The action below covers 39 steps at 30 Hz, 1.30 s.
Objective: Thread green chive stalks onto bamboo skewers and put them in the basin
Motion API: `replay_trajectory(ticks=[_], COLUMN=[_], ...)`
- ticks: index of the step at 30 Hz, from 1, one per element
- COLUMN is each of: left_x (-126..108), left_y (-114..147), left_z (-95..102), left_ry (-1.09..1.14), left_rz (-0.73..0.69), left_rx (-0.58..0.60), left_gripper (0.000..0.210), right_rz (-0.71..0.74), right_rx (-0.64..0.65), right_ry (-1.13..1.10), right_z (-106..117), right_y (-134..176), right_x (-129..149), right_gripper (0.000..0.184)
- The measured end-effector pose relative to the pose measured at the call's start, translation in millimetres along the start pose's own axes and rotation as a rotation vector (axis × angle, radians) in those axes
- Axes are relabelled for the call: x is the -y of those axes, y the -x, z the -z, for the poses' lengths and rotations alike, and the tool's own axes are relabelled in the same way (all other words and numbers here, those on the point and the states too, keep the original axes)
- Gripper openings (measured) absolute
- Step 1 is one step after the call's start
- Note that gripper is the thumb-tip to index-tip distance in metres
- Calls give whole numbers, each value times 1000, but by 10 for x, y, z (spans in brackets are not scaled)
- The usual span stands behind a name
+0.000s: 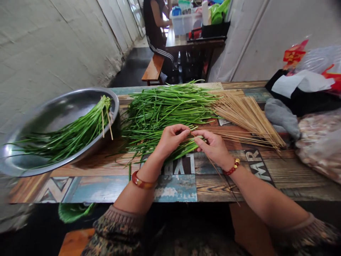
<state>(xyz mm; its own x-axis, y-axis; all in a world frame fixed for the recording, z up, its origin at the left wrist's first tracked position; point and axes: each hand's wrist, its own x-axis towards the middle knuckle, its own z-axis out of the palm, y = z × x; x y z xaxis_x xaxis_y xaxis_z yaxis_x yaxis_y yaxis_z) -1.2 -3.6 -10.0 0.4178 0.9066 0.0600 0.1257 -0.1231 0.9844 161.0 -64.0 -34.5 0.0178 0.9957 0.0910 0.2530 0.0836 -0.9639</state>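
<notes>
My left hand (172,138) is closed in a pinch at the near edge of a pile of garlic chives (170,105), its fingertips on the pale stem ends. Close beside it, my right hand (214,145) pinches thin bamboo skewers (218,173), which slant down toward the table's front edge. The fingertips of both hands almost meet; what exactly lies between them is partly hidden. More bamboo skewers (246,115) lie fanned out to the right of the pile. On the left, a bunch of skewered chives (77,133) rests in a metal basin (66,94), stem ends and skewers over the rim.
A patchwork wooden table (106,188) carries everything. At its right are a grey cloth-like bundle (281,115) and a clear bag of pale pieces (321,142). Behind, a person (157,32) sits on a bench (153,67) by another table with a plastic bin (186,23). A green basket (74,211) is below.
</notes>
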Motion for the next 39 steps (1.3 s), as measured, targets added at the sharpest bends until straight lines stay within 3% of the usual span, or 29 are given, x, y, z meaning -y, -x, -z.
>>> replay_trajectory(ticks=[22, 39], left_x=[-14, -14], left_y=[12, 12], left_z=[-11, -13], left_ry=[-9, -173], left_rz=[36, -80], left_rx=[7, -5], left_gripper=[18, 17], right_rz=[22, 27], right_rx=[-29, -28], right_ry=[7, 43], right_z=[0, 3], right_y=[-7, -9], right_x=[18, -16], right_gripper=[28, 29])
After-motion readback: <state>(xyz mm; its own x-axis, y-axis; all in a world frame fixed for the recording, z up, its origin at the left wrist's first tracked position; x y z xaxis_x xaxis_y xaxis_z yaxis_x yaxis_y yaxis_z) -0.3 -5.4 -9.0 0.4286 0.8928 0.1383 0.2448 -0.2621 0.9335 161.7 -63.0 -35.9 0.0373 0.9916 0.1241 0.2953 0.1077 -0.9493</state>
